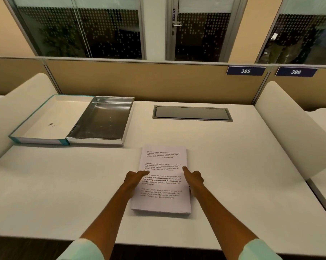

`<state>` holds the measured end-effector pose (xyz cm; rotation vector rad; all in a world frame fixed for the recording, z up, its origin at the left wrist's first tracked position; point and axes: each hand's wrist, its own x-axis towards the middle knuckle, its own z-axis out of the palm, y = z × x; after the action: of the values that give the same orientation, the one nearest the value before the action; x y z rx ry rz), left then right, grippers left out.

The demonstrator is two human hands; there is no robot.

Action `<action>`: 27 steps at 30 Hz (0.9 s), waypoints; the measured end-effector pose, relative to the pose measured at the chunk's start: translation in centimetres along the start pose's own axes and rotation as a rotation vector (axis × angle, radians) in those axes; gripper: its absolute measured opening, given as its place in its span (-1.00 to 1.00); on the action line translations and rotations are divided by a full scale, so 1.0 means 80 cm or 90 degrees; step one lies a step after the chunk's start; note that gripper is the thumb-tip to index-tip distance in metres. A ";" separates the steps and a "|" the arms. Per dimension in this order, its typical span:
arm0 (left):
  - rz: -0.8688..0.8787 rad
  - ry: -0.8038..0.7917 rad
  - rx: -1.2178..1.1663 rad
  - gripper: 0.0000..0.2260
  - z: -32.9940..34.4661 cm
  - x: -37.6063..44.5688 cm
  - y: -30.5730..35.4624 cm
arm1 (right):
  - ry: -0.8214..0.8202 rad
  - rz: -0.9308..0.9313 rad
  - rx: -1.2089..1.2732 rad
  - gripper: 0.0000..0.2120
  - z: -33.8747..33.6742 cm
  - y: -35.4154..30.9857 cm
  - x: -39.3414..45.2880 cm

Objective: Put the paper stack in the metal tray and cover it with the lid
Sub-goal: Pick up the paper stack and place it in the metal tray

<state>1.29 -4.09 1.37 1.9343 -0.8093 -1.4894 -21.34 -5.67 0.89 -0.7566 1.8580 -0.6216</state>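
A stack of printed white paper (163,166) lies flat on the white desk, near the middle. My left hand (135,180) grips its left edge, thumb on top of the sheets. My right hand (194,178) grips the right edge the same way. An empty metal tray (102,141) sits at the back left of the desk. Touching the tray's left side lies the lid (39,140), upside down, white inside with a teal rim.
A grey cable hatch (192,113) is set into the desk behind the paper. A tan partition (149,81) closes off the far edge. Curved white dividers (289,128) rise at both sides of the desk.
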 end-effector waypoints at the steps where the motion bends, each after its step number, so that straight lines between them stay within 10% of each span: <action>1: 0.006 -0.010 -0.004 -0.59 0.000 0.000 0.003 | -0.014 0.009 0.023 -0.41 -0.002 -0.002 0.004; 19: -0.004 0.140 0.272 -0.57 0.028 0.001 0.023 | -0.032 0.011 -0.007 -0.65 0.011 -0.016 0.017; 27: -0.009 0.084 0.083 -0.46 0.034 0.003 0.026 | -0.056 -0.012 0.051 -0.72 0.004 -0.014 0.014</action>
<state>-1.52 -5.82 2.13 2.1133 -0.8534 -1.3305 -21.16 -7.32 0.90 -0.7382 1.7377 -0.6612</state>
